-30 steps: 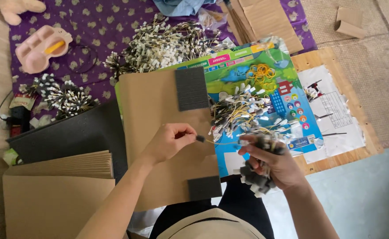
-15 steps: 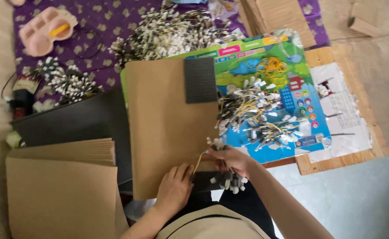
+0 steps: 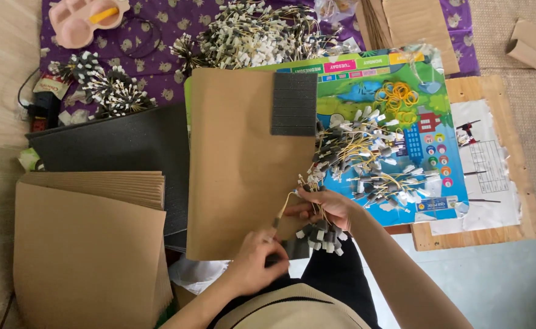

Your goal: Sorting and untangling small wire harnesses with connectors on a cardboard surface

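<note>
Head view, looking straight down at a work area on the floor. Right hand [image 3: 329,207] clenched around a bundle of small grey-and-white tipped wires [image 3: 319,234], the tips hanging below the fist at the lower right corner of a brown cardboard sheet [image 3: 237,164]. Left hand [image 3: 259,262] just below and left of it, fingers pinched on one thin yellowish wire [image 3: 283,207] that runs up to the right hand; the pinch sits over a dark foam pad [image 3: 295,247] at the sheet's lower edge, mostly hidden. A second dark grey foam pad [image 3: 294,103] lies on the sheet's upper right corner. Right of the sheet, a colourful printed board [image 3: 426,109] carries a loose heap of the same tipped wires [image 3: 371,161] and a cluster of yellow rubber bands [image 3: 396,94]. Under the board, a wooden plank [image 3: 487,231] with a printed paper [image 3: 487,170]. Left of the sheet: a large black foam sheet [image 3: 115,146], and a stack of brown cardboard [image 3: 79,256] below it. Top: purple patterned cloth [image 3: 158,55] with more bundled wires [image 3: 255,33], a smaller bundle [image 3: 106,85] and a pink toy-shaped tray [image 3: 85,21].
</note>
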